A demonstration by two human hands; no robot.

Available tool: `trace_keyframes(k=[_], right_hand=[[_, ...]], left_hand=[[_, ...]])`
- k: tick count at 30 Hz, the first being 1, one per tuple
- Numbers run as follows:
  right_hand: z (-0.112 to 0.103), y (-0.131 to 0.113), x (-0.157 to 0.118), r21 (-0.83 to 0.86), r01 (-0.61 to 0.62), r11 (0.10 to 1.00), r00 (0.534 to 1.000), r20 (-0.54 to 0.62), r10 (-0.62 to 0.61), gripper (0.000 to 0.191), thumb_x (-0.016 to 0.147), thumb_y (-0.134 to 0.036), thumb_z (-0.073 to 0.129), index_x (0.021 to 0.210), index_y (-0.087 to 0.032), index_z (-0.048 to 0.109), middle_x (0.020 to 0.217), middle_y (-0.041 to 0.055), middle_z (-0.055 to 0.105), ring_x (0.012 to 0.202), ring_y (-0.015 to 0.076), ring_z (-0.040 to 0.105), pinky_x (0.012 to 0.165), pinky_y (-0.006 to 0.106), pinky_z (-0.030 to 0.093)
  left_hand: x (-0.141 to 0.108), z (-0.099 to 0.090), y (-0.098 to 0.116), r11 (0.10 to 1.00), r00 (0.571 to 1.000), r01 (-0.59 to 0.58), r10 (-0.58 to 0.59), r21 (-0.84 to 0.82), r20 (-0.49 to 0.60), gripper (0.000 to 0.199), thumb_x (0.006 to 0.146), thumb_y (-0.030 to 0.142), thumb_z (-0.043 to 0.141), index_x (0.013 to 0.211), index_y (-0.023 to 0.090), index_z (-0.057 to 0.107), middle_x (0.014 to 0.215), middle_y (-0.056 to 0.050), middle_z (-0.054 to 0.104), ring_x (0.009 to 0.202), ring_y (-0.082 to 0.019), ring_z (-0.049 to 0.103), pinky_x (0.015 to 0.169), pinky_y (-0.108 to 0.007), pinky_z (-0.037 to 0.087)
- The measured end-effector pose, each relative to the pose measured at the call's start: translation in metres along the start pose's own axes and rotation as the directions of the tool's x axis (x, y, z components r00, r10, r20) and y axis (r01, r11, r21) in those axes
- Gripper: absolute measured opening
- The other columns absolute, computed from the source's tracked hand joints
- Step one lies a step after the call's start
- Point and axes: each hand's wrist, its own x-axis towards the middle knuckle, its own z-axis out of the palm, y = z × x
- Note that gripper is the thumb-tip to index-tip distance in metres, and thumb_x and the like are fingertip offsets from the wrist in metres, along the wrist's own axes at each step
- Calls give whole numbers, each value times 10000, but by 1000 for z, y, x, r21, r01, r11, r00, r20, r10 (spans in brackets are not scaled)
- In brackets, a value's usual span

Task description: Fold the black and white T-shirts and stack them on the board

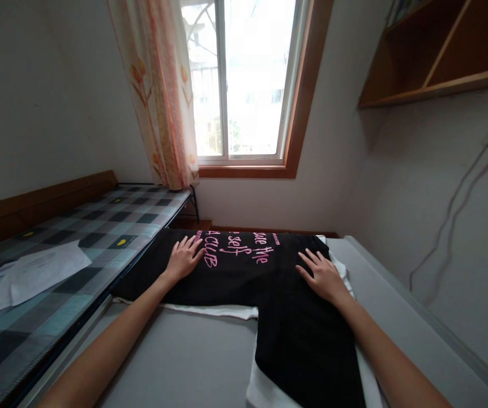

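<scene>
A black T-shirt (235, 286) with pink lettering lies flat and sideways on a pale table. Its sleeve side reaches toward the front edge of the view. White fabric (210, 310) shows from beneath it along the near side and at the right. My left hand (184, 256) rests with fingers spread on the shirt, just left of the lettering. Near the shirt's right end, my right hand (321, 275) lies flat on the black cloth, fingers apart. Neither hand grips anything.
The pale table top (184, 351) extends around the shirt. At the left stands a bed (99, 232) with a checked cover and papers (35, 272) on it. A curtained window (252, 85) is ahead; a wooden shelf (435, 85) and hanging cord (452, 204) are at the right.
</scene>
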Motion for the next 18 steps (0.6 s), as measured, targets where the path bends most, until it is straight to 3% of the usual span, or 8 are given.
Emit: trace_keyframes(k=[5, 18], right_hand=[[8, 3, -2, -19, -40, 999, 992, 122, 42, 582, 928, -565, 335, 1421, -288, 468, 1517, 44, 377, 1394, 330, 308, 1104, 476, 277], [13, 4, 1, 2, -50, 999, 995, 89, 49, 531, 943, -468, 340, 1398, -247, 501, 1504, 55, 398, 1398, 305, 308, 1115, 468, 270]], left_hand=[[6, 17, 1, 997, 983, 58, -48, -55, 178, 611, 925, 629, 297, 1442, 321, 401, 1526, -43, 365, 1415, -320, 283, 1124, -544, 225], [5, 16, 2, 997, 988, 62, -54, -53, 142, 515, 950, 504, 351, 1392, 275, 484, 1497, -58, 413, 1403, -292, 318, 1133, -502, 235]])
